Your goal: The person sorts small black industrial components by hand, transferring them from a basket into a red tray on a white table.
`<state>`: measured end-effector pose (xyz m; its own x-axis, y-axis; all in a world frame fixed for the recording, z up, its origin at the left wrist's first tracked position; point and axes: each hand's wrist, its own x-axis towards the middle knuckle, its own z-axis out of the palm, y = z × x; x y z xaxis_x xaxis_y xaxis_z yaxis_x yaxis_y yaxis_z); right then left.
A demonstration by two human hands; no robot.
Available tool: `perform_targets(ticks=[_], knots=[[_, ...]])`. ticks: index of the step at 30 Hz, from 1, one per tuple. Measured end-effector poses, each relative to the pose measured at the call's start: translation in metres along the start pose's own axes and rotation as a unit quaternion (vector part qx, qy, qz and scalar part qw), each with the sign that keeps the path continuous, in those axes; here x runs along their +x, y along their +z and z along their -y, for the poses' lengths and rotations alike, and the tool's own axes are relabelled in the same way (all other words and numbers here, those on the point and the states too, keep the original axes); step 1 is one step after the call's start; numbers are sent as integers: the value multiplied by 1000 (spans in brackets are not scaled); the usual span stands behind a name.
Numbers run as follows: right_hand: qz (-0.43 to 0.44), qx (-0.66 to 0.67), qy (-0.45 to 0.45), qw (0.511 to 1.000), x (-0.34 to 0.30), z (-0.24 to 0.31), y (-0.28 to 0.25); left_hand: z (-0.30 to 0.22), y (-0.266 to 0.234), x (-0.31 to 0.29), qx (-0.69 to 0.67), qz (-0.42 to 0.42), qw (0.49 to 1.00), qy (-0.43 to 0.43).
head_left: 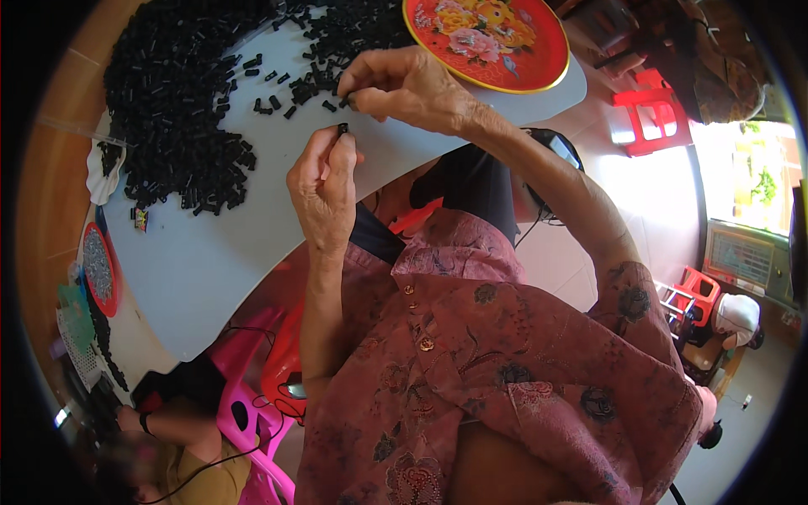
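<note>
My left hand (324, 189) is raised over the near edge of the pale table (210, 286). Its thumb and fingers pinch a small black plastic part (342, 129), whose end sticks up from the fingertips. Just beyond it and to the right, my right hand (404, 88) is closed in a pinch, with a bit of something dark at its fingertips. The fingers mostly hide that piece. Several loose black parts (274, 102) lie on the table near both hands, beside a big heap of similar short black parts (177, 109) at the left.
A red round tray (551, 63) with a flower print sits at the table's far right. On the left, a red dish (101, 269) holds small grey pieces. A pink chair (244, 412) and a seated person (198, 459) are at lower left. Red stools (648, 118) stand on the right.
</note>
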<state>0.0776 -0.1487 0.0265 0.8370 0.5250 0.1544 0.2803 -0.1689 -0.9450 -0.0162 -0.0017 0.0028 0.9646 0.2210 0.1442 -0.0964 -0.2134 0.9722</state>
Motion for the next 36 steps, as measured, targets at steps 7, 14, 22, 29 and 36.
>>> perform_targets(ticks=[7,14,22,29,36], knots=[[39,173,62,982,-19,-3,-9,-1,12,-1,30,40,999,22],[39,89,33,995,-23,-8,-15,2,15,-1,72,42,995,56],[60,20,11,998,-18,-7,-17,9,17,0,94,32,990,103],[48,-29,-34,998,-19,-7,-17,11,18,1,118,30,984,134],[6,-95,-115,989,-24,-5,-13,7,14,1,124,65,983,119]])
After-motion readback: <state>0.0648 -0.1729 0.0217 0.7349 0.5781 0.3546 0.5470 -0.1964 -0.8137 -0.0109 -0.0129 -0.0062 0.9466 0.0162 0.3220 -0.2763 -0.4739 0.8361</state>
